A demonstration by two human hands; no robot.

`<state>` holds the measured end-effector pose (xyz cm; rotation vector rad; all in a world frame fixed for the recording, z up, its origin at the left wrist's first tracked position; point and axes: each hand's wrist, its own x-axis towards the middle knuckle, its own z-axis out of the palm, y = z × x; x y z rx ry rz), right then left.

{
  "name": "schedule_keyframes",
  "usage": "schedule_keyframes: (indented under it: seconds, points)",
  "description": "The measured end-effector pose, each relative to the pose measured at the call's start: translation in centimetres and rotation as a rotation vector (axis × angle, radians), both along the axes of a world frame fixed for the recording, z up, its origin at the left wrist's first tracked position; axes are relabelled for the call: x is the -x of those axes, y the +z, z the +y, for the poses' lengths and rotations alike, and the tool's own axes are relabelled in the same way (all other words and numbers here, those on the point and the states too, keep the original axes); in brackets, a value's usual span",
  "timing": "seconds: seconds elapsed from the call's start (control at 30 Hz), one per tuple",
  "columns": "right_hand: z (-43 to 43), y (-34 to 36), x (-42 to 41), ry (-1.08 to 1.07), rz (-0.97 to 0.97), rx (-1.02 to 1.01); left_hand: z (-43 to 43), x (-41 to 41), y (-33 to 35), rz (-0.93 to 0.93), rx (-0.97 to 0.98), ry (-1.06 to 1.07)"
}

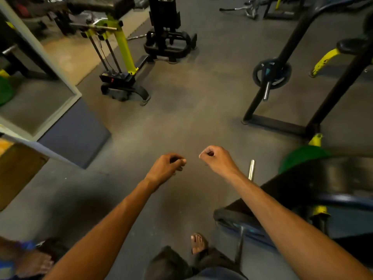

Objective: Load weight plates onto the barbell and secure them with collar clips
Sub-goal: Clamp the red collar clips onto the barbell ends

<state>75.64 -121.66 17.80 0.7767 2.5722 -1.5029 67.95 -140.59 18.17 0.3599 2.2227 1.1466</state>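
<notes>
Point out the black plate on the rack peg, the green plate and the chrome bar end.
Black plate (260,77): head view, left face.
Green plate (302,156): head view, upper face.
Chrome bar end (251,169): head view, mid sleeve.

Grey rubber floor (191,122) underfoot. A dark blue mat (76,132) lies flat at the left, with a tan mat (74,57) beyond it. A yellow machine's base (129,93) and a black rack base (276,124) stand on the floor, and a curl bar (238,9) lies far back.

no readable text, labels or numbers on any equipment
</notes>
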Motion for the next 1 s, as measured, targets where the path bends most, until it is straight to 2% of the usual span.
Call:
schedule_keyframes:
  seconds: [0.13,0.4,0.53,0.7,0.87,1.0]
  points:
    - [3.9,0.0,9.2,-0.041,-0.011,0.013,4.0,9.9,0.4,-0.02,-0.032,0.002]
    - [13.2,-5.2,29.2,-0.159,-0.082,0.06,13.7,32.1,-3.2,-0.058,-0.017,-0.09]
    - [18.3,-3.9,38.1,-0.219,-0.113,0.05,19.8,43.5,-2.4,-0.083,-0.007,-0.164]
    - [27.6,-1.4,48.0,-0.326,-0.081,0.049,30.7,55.2,-0.4,-0.043,0.012,-0.285]
    - [40.0,-2.2,57.9,-0.382,-0.031,0.015,44.8,65.9,-1.5,0.158,0.071,-0.568]
    - [50.9,-1.9,63.8,-0.427,-0.027,-0.004,56.7,73.1,-1.6,0.134,0.044,-0.586]
